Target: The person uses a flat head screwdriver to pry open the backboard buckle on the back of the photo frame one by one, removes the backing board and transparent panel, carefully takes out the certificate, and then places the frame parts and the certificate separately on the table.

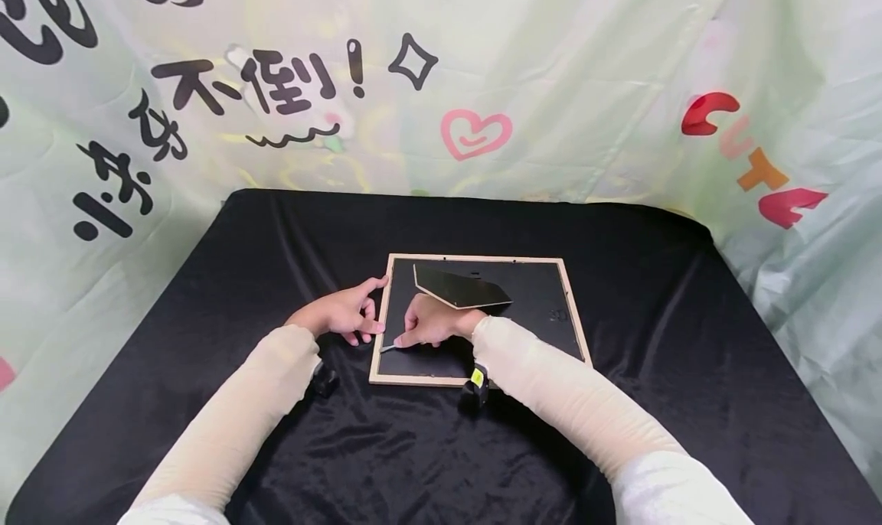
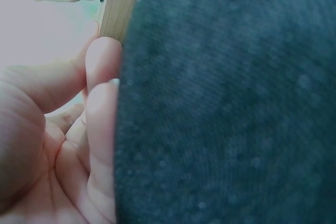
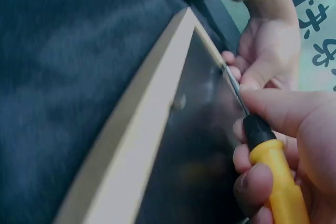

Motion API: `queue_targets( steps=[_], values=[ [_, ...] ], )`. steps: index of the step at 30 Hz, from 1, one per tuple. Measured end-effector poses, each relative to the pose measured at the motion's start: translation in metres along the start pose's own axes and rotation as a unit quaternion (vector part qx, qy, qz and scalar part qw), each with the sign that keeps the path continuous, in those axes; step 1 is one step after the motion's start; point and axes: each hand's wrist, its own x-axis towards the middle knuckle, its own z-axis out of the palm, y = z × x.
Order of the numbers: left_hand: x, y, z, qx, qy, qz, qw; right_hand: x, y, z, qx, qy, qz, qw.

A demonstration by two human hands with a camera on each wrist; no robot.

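A picture frame (image 1: 482, 379) of light wood lies face down, its black backing board (image 1: 537, 295) showing. From the board an easel flap (image 1: 462, 286) sticks up above my right hand (image 1: 429, 321). That hand grips a screwdriver (image 3: 281, 177) with a yellow and black handle. Its metal shaft (image 3: 239, 93) reaches the inner edge of the frame's left side. My left hand (image 1: 344, 311) holds this same side from outside, thumb at the wood near the screwdriver tip and index finger stretched toward the far corner. In the left wrist view its curled fingers (image 2: 102, 114) sit by the frame's edge.
A wrinkled black cloth (image 1: 654, 295) covers the table. Small tabs, such as a metal one (image 3: 179, 102), sit along the frame's inner edge. Behind and beside the table hangs a pale printed curtain (image 1: 565, 89). Each wrist carries a small black camera (image 1: 474, 391).
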Motion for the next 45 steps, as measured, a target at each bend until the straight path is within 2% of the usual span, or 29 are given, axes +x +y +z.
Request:
queue_targets(
  steps=[5, 10, 16, 23, 26, 29, 33, 36, 45],
  values=[
    [0.003, 0.001, 0.002, -0.006, -0.003, 0.003, 1.0, -0.006, 0.002, -0.004, -0.024, 0.005, 0.024, 0.9994],
    [0.001, 0.0, 0.001, -0.004, 0.0, 0.006, 1.0, -0.005, 0.002, -0.001, -0.013, 0.015, 0.004, 0.9998],
    [0.001, 0.005, 0.001, -0.007, 0.005, 0.007, 0.9999, -0.006, 0.002, -0.005, 0.0, 0.017, 0.023, 0.9996],
    [-0.005, 0.002, 0.004, -0.026, 0.019, 0.045, 0.9985, -0.013, 0.006, -0.015, 0.043, 0.005, 0.057, 0.9974],
    [-0.013, 0.003, 0.009, -0.008, 0.025, 0.058, 0.998, -0.015, 0.011, -0.018, 0.053, 0.007, 0.063, 0.9966],
    [-0.019, 0.007, 0.016, 0.037, 0.035, 0.061, 0.9969, -0.017, 0.015, -0.019, 0.054, 0.011, 0.065, 0.9964],
    [-0.023, 0.014, 0.025, 0.103, 0.057, 0.049, 0.9918, -0.019, 0.019, -0.017, 0.061, 0.004, 0.068, 0.9958],
    [-0.024, 0.016, 0.03, 0.133, 0.069, 0.031, 0.9882, -0.021, 0.021, -0.015, 0.067, -0.004, 0.07, 0.9953],
    [-0.031, 0.028, 0.04, 0.153, 0.075, -0.018, 0.9852, -0.026, 0.026, -0.013, 0.075, -0.014, 0.096, 0.9924]
  ],
)
